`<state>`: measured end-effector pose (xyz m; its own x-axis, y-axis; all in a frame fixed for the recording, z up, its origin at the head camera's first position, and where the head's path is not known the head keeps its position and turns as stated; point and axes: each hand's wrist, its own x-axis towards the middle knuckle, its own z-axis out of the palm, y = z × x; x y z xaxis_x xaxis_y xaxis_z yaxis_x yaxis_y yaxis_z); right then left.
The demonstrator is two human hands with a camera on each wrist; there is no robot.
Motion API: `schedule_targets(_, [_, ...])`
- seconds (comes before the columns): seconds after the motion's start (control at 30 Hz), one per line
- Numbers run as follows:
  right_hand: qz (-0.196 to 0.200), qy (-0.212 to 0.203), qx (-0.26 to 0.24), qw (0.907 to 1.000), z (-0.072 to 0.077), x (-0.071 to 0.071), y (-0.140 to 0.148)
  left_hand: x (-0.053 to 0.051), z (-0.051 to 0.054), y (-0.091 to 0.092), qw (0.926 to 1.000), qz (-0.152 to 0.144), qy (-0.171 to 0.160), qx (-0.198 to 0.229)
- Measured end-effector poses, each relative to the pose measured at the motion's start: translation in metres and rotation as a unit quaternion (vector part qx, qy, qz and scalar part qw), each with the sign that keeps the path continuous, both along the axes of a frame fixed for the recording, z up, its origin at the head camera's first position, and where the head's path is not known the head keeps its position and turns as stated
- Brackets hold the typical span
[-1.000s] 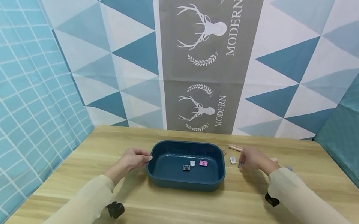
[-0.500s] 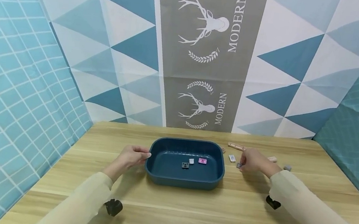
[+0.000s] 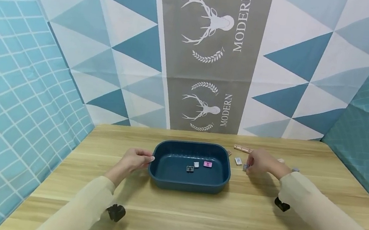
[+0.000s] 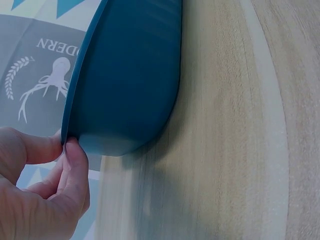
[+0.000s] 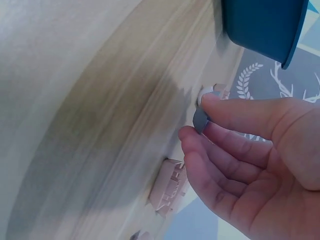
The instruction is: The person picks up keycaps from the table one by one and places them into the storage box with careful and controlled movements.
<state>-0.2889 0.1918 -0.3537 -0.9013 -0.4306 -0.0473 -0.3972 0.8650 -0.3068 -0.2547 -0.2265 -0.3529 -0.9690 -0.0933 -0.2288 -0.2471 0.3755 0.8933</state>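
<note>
A dark blue rectangular tray (image 3: pixel 185 187) stands on the wooden table. Its left rim is pinched between the thumb and fingers of my left hand (image 3: pixel 134 159), seen closely in the left wrist view. Inside the tray lie a small black piece (image 3: pixel 190 169), a white piece (image 3: pixel 196 164) and a pink piece (image 3: pixel 207 164). To the right of the tray, my right hand (image 3: pixel 262 163) holds a small grey-blue piece (image 5: pixel 201 121) between thumb and fingertips, low over the table. The piece's exact kind cannot be told.
Near the right hand lie a white tile-like piece (image 3: pixel 238 161), a long pinkish bar (image 3: pixel 243 148), a small brown piece (image 3: pixel 229 153), a beige piece (image 3: pixel 281 160) and a grey piece (image 3: pixel 295 169). A patterned cloth (image 3: pixel 208 67) hangs behind the table.
The head view has shifted slightly. The right hand stays beside the tray with the grey-blue piece at its fingertips, its fingers adjusting a little. The left hand keeps its grip on the rim.
</note>
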Motion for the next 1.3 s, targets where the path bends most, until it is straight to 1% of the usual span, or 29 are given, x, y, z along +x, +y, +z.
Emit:
schedule_targets(0.17, [0.009, -0.006, -0.013, 0.9999, 0.003, -0.003, -0.002, 0.000, -0.001, 0.001, 1.0000, 0.000, 0.002, -0.006])
schedule_targets(0.3, [0.008, -0.016, -0.022, 0.9996, 0.004, -0.003, -0.003, 0.000, -0.002, 0.001, 1.0000, 0.000, 0.004, -0.001])
schedule_targets(0.4, [0.011, -0.023, -0.023, 0.9994, 0.003, -0.003, -0.003, 0.001, -0.003, 0.001, 1.0000, 0.000, -0.001, 0.002])
schedule_targets(0.63, [0.027, -0.014, -0.014, 0.9994, 0.004, -0.004, -0.006, 0.002, -0.004, 0.001, 1.0000, 0.005, -0.004, 0.001])
schedule_targets(0.87, [0.036, -0.023, -0.014, 0.9990, 0.013, -0.007, -0.007, 0.000, 0.000, 0.001, 0.9999, 0.008, -0.005, 0.004])
schedule_targets(1.03, [0.035, -0.027, -0.004, 0.9990, 0.020, -0.006, -0.008, -0.001, -0.001, 0.001, 1.0000, 0.004, -0.001, 0.005])
schedule_targets(1.3, [0.037, -0.025, -0.005, 0.9990, 0.025, -0.006, -0.008, -0.001, -0.001, 0.001, 1.0000, 0.003, -0.002, 0.003])
